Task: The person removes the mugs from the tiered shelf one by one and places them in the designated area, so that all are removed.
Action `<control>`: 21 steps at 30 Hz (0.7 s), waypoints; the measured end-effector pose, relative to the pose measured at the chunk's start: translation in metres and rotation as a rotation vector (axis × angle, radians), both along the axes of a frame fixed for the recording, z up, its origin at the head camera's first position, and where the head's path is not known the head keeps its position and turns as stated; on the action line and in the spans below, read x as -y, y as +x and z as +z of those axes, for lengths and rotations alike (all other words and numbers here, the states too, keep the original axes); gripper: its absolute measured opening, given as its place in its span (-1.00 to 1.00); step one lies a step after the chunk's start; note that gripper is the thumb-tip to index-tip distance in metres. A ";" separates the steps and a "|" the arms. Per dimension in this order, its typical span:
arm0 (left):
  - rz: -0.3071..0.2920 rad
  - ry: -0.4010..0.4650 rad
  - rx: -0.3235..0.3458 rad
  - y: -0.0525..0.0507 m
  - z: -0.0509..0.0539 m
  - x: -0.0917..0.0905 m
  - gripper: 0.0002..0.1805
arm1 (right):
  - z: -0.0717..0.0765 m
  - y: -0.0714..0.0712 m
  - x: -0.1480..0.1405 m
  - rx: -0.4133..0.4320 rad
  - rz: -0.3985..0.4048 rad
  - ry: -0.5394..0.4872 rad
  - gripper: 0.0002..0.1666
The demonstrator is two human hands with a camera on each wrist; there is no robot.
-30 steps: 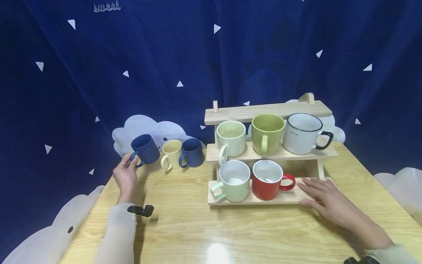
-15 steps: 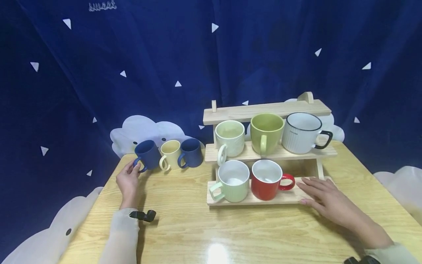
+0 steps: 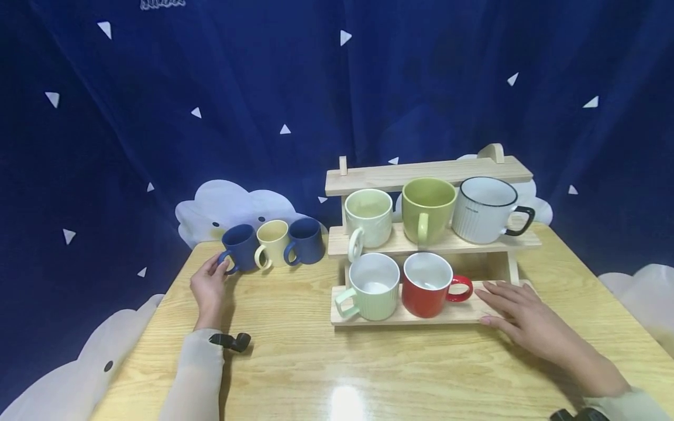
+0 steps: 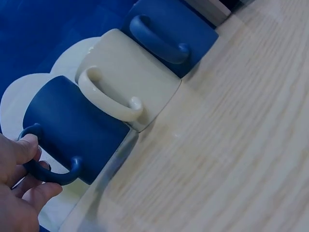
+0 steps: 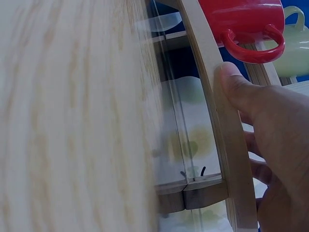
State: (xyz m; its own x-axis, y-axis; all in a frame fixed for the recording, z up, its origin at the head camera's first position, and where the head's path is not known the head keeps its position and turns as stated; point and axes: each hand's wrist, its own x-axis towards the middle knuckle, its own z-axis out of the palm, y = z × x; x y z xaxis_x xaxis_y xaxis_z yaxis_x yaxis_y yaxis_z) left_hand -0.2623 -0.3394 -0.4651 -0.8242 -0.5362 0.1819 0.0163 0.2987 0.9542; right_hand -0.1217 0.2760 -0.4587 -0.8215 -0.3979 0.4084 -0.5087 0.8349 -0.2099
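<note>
My left hand [image 3: 209,287] pinches the handle of a dark blue mug [image 3: 243,248] between thumb and fingers, at the far left of the row. Beside it stand a pale yellow mug [image 3: 277,248] and a second blue mug [image 3: 310,244]. In the left wrist view, the held mug [image 4: 72,128] is upright and close beside the yellow one [image 4: 130,77]. My right hand [image 3: 532,321] rests on the right end of the wooden rack's lower shelf [image 3: 463,316], fingers extended, thumb at the front edge. A red mug [image 3: 423,296] stands just left of those fingers.
A light green mug [image 3: 378,299] shares the lower shelf. Above it, the middle shelf bears a pale green mug [image 3: 375,229], an olive green mug [image 3: 436,221] and a white black-rimmed mug [image 3: 476,222]. Behind the wooden table [image 3: 284,351] hangs a blue curtain [image 3: 237,88].
My left hand has lowered the blue mug and moved it right, closer to the yellow mug. My right hand keeps its place on the rack. The head view has shifted slightly.
</note>
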 end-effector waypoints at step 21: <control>-0.026 0.033 0.036 -0.007 -0.010 0.003 -0.59 | -0.001 0.001 -0.001 0.008 -0.022 -0.015 -0.36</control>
